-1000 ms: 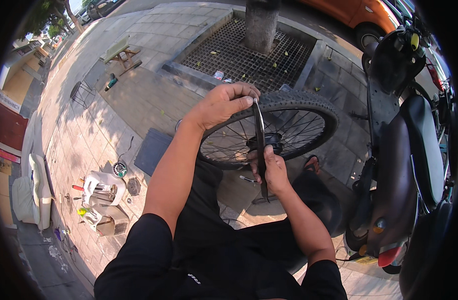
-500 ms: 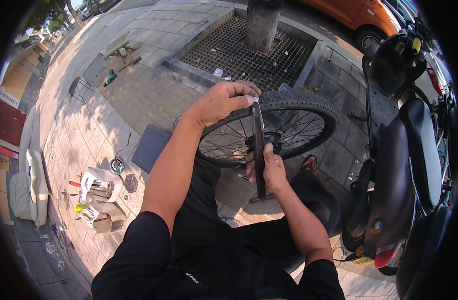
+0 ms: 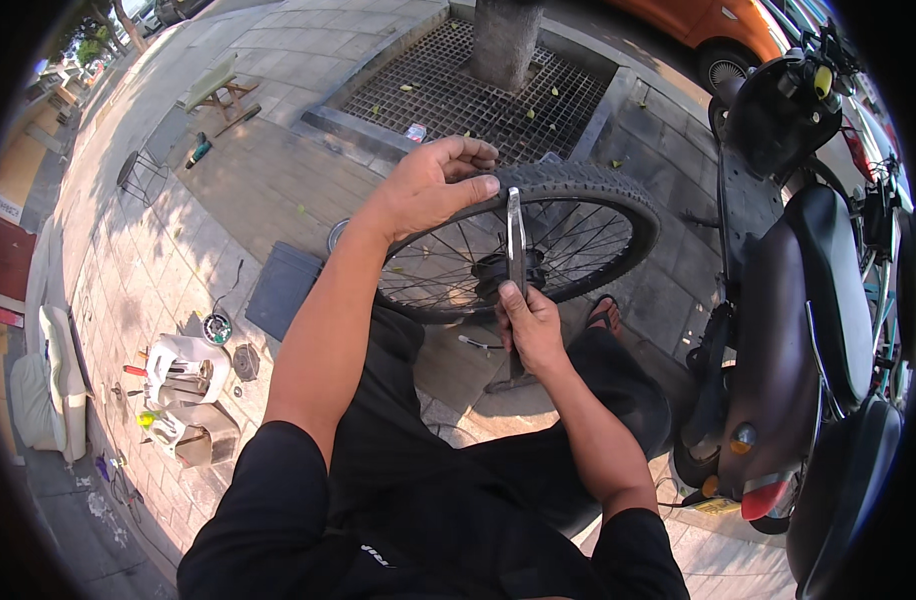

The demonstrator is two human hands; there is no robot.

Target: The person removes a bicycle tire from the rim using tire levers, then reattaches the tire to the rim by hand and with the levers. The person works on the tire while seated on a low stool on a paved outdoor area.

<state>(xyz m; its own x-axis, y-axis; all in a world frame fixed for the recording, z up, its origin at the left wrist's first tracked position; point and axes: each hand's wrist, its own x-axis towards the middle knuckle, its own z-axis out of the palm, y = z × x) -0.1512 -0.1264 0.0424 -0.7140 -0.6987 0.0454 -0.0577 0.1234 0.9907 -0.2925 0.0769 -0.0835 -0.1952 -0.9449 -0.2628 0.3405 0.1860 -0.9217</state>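
Note:
A bicycle wheel (image 3: 626,268) with a knobby black tire (image 3: 593,186) stands tilted in front of my knees, its spokes and dark hub (image 3: 490,272) showing. My left hand (image 3: 433,185) is at the tire's top left, thumb laid along the tire's edge. Its curved fingers are raised and apart from the thumb. A long flat metal tire lever (image 3: 517,245) is gripped in my right hand (image 3: 531,325), near its lower part. The lever points up, its shiny tip overlapping the near edge of the tire in view; whether it is tucked under the bead cannot be made out.
A parked scooter (image 3: 773,310) is close on my right. White cut-open containers (image 3: 185,368) with tools stand on the paving at left, near a dark flat case (image 3: 286,290). Farther off are a drill (image 3: 199,150), a small bench (image 3: 216,90) and a tree (image 3: 506,45) in a grated bed.
My left hand's fingers have loosened and lifted from the lever's tip. My right hand and the lever have shifted slightly, and more of the lever's shiny face shows. The whole view has shifted a little.

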